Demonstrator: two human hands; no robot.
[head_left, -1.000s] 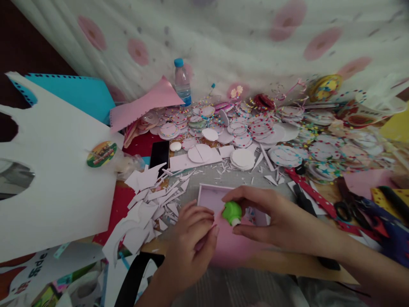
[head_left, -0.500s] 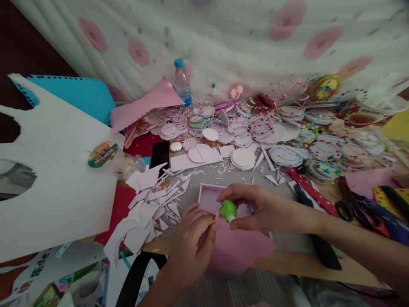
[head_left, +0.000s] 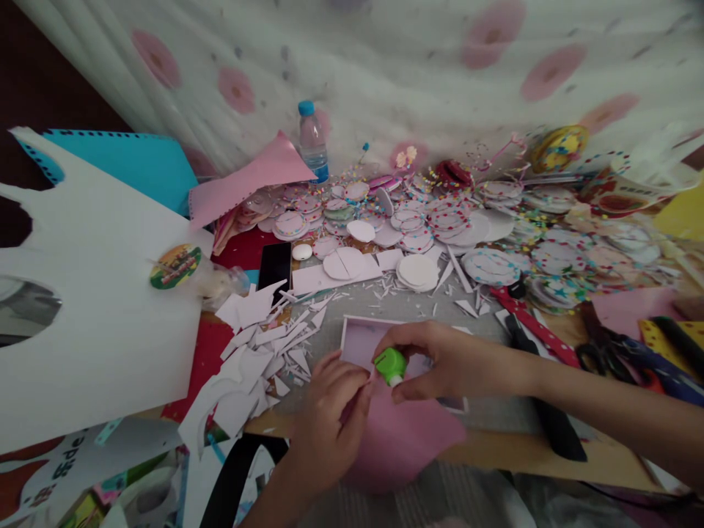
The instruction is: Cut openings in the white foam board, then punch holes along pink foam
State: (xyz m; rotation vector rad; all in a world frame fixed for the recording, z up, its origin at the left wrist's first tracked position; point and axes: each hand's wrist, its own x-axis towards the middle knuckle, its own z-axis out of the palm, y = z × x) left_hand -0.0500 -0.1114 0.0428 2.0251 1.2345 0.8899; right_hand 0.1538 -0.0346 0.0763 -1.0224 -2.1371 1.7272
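My right hand (head_left: 440, 359) is closed around a small green craft punch (head_left: 390, 364) with a white lower part, its fingers and thumb pressing from either side. The punch sits at the edge of a pink paper sheet (head_left: 404, 440). My left hand (head_left: 338, 411) pinches that sheet close beside the punch, thumb against fingers. Loosely curved, the sheet hangs over the table's front edge. Beneath both hands lies a shallow white box (head_left: 357, 341), partly covered by the sheet and my right hand.
White paper offcuts (head_left: 264, 359) pile up left of the box. Decorated paper discs (head_left: 429, 220) crowd the back. A phone (head_left: 275, 265), a water bottle (head_left: 313, 143) and a large white cut-out sheet (head_left: 121, 330) stand left. Scissors (head_left: 599, 352) lie at the right.
The pink sheet's free right corner has shifted left and downward, uncovering more of the box's lower right corner. My right hand and the punch have moved slightly left.
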